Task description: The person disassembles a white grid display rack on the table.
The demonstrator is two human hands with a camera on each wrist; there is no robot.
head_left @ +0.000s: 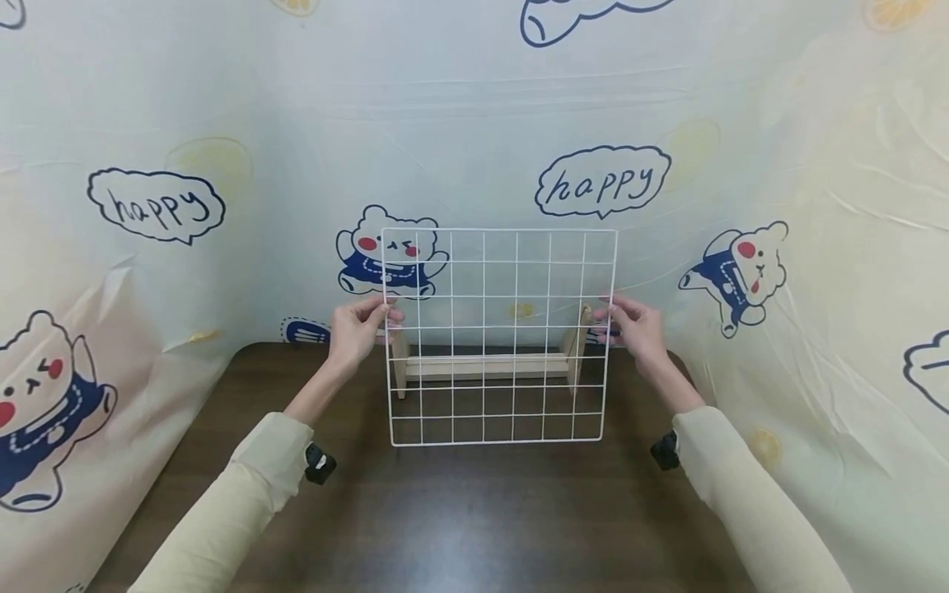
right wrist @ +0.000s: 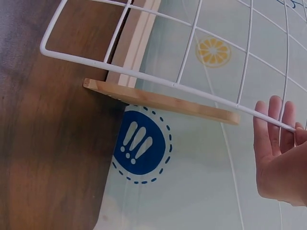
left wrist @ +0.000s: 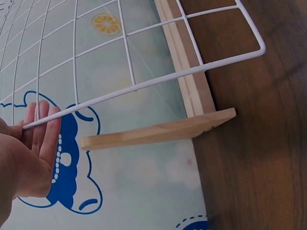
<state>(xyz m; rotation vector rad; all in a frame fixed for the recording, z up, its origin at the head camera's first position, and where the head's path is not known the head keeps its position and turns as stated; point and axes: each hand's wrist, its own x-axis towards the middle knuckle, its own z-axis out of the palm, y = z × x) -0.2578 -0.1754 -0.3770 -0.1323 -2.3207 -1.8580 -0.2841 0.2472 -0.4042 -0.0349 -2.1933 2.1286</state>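
Observation:
A white wire grid panel (head_left: pixel 500 328) is held upright between both hands, in front of a wooden stand (head_left: pixel 485 368). At the panel's left side edge, my left hand (head_left: pixel 357 331) pinches the outer wire between thumb and fingers. My right hand (head_left: pixel 639 329) pinches the opposite side edge at about the same height. In the left wrist view, the left hand (left wrist: pixel 33 148) has its fingers behind the wire. Close by the grid's corner is one wooden side piece (left wrist: pixel 158 134) of the stand. The right wrist view shows the right hand (right wrist: pixel 283 148) on the rim, near the other side piece (right wrist: pixel 163 102).
The stand, two side pieces joined by a wooden crossbar (right wrist: pixel 134 43), is at the back of a dark brown table (head_left: pixel 474 511). Behind and at both sides hangs a pale printed cloth (head_left: pixel 460 123) with cartoon bears.

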